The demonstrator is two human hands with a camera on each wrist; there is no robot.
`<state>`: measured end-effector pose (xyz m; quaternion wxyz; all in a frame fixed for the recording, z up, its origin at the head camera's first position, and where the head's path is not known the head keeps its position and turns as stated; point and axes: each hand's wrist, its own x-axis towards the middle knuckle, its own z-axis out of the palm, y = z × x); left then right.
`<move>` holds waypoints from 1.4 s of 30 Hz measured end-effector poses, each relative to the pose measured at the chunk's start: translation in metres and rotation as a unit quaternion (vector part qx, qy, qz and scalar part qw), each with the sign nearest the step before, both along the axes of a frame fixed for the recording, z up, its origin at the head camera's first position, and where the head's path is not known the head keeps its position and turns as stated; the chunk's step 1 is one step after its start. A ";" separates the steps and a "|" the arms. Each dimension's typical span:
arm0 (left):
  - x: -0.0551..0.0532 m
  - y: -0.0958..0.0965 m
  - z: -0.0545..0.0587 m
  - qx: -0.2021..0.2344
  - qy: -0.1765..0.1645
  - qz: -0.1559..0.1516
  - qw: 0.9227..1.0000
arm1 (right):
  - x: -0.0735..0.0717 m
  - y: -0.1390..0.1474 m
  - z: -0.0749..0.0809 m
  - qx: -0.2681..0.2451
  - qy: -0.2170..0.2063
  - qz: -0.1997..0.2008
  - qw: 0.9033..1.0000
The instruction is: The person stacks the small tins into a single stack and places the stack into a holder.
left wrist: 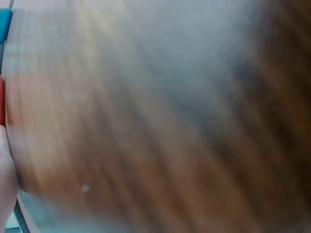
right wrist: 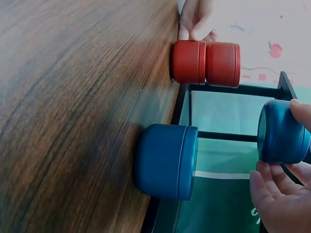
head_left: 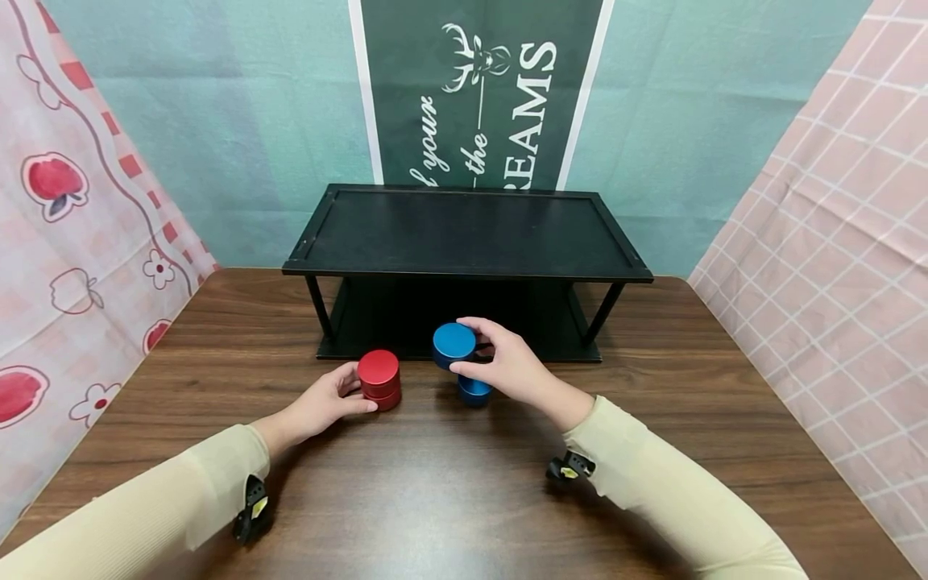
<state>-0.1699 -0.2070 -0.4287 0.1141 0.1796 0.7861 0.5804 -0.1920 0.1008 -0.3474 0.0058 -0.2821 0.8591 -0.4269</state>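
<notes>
Two small red round tins [head_left: 379, 379] stand stacked on the table, one on top of the other. My left hand [head_left: 326, 405] grips this stack from the left side, thumb in front and fingers behind. A blue round tin [head_left: 453, 342] is pinched between the thumb and fingers of my right hand [head_left: 513, 364]. Directly under it a second blue tin [head_left: 474, 392] rests on the table; the right wrist view shows a wide gap between this lower tin [right wrist: 163, 160] and the held tin [right wrist: 281, 132]. In the left wrist view, mostly blurred wood fills the frame.
Behind the tins stands a black two-level rack [head_left: 464, 234] with thin posts, its lower shelf [head_left: 449, 322] close to the red stack. Patterned cloths hang left and right, and a green cloth [head_left: 290, 121] hangs behind. The brown wooden table [head_left: 406, 491] lies in front.
</notes>
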 end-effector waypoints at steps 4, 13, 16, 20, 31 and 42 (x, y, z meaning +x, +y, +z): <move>0.000 0.000 0.000 -0.001 -0.001 0.000 1.000 | 0.000 -0.003 0.001 0.002 -0.004 0.001 1.000; 0.000 0.000 0.003 -0.002 0.001 -0.001 1.000 | -0.001 -0.011 0.001 0.002 -0.005 0.005 1.000; 0.000 -0.001 0.003 -0.002 0.000 -0.002 1.000 | -0.001 -0.013 0.001 0.002 -0.008 0.006 1.000; 0.000 -0.001 0.002 -0.002 -0.001 -0.003 1.000 | -0.001 -0.016 0.000 -0.001 -0.009 0.008 1.000; 0.001 -0.001 0.005 -0.004 -0.007 -0.003 1.000 | -0.002 -0.027 0.002 -0.009 -0.010 0.024 1.000; 0.001 0.001 0.003 0.003 -0.002 -0.006 1.000 | -0.003 -0.038 -0.002 0.001 -0.001 0.026 1.000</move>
